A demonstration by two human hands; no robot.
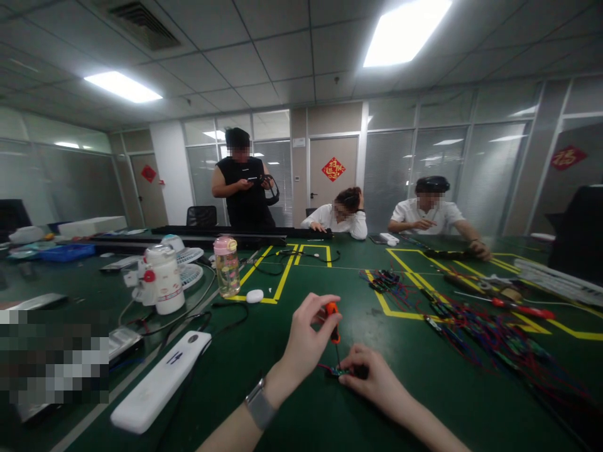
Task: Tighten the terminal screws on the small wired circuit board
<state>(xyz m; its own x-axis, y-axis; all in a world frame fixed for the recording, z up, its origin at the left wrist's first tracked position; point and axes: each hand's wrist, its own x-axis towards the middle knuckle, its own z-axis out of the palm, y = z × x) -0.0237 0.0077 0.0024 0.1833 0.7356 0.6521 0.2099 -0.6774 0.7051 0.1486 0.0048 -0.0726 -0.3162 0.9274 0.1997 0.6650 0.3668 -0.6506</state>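
In my left hand (308, 333) is an orange and black screwdriver (333, 321), gripped by its handle and held upright. Its thin shaft points down to a small green circuit board (337, 371) with red and dark wires on the table. My right hand (372, 375) pinches the board's right edge, its fingers closed and low against the tabletop. Whether the screwdriver's tip touches a screw is too small to tell.
To the right lies a heap of wired circuit boards (499, 336), with a red-handled screwdriver (522, 308) behind it. A white power bank-like case (162, 380), a white jug (164, 282) and a pink-lidded bottle (227, 267) stand left. Several people are across the green table.
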